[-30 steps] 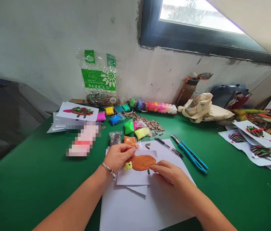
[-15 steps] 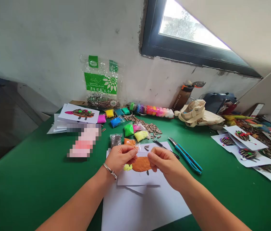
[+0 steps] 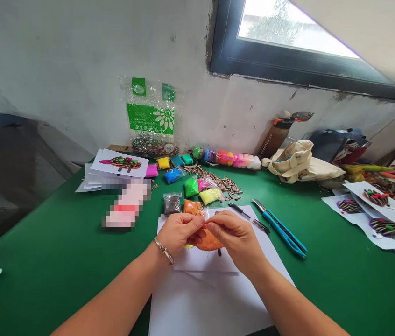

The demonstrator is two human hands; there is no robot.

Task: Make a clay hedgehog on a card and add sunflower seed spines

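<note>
My left hand [image 3: 185, 229] and my right hand [image 3: 231, 233] meet fingertip to fingertip above a sheet of paper. Both are closed in a pinch; whatever sits between the fingers is too small and hidden to make out. Below them, a flat orange clay shape [image 3: 208, 241] lies on the small white card [image 3: 204, 263], partly covered by my fingers. A bit of yellow clay shows at its left and a dark short piece under it. Larger white sheets [image 3: 211, 303] lie beneath the card.
A black pen [image 3: 240, 208] and a blue utility knife [image 3: 281, 229] lie to the right. Bagged clay, such as an orange packet [image 3: 192, 206], and loose sunflower seeds [image 3: 227, 182] lie behind. A seed bag [image 3: 151, 119] leans on the wall. Finished seed pictures [image 3: 120, 162] are stacked left.
My hands have come together; earlier a gap separated the fingertips. The right hand has moved left toward the left one. The view has shifted slightly.
</note>
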